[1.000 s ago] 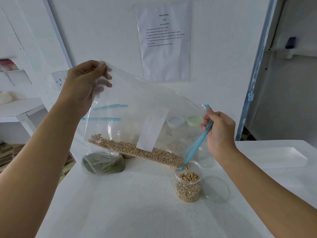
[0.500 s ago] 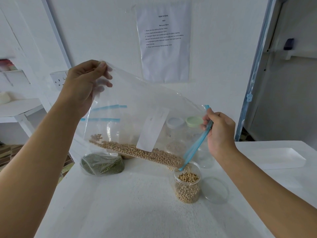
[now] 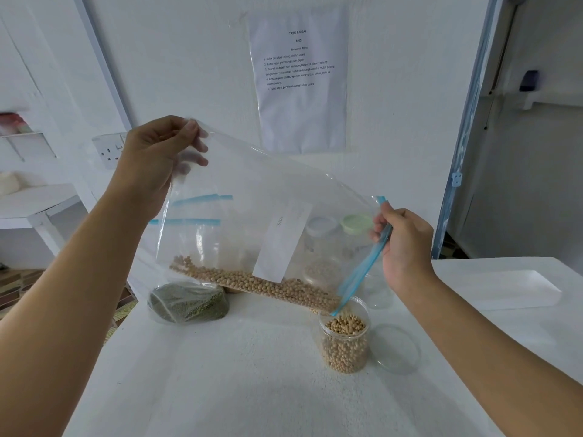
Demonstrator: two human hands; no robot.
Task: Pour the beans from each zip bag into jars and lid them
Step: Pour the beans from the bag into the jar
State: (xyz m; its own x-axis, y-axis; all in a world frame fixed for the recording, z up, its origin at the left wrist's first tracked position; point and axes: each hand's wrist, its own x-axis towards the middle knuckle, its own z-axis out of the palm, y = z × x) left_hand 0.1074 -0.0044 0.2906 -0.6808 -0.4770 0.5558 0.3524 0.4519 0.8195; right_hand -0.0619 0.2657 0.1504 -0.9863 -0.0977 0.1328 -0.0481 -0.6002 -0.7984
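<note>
Far left, on the wall: white wall socket [image 3: 110, 149].

Left hand [image 3: 161, 159]: raised high, thumb and fingers pinched on the closed bottom corner of the large clear plastic zip bag [image 3: 252, 190]. Fingertips show through the film.

Below it, on the white table [image 3: 252, 398]: a smaller clear bag packed with dark green beans [image 3: 187, 302], lying flat, well apart from the jar.

The large bag hangs tilted over the table, high at left, low at right. Pale tan round beans [image 3: 252, 283] lie in a band along its lower edge and run down to the mouth corner. A white rectangular label [image 3: 282, 244] sits on its face.

On the wall above: a printed white paper sheet [image 3: 299, 80].

Seen through the bag, at the back of the table: two clear jars, one with a white lid [image 3: 321, 223], one with a pale green lid [image 3: 356, 223].

The bag's blue zip strip [image 3: 362, 272] slants down; its low end sits just over the rim of the open clear round jar [image 3: 345, 337], which stands upright and is nearly full of tan beans.

Right hand [image 3: 407, 250]: fingers curled, gripping the upper end of the zip strip.

Just right of the jar: a clear round lid [image 3: 397, 348], flat on the table.

Far right: a shallow white rectangular tray [image 3: 504, 288].
</note>
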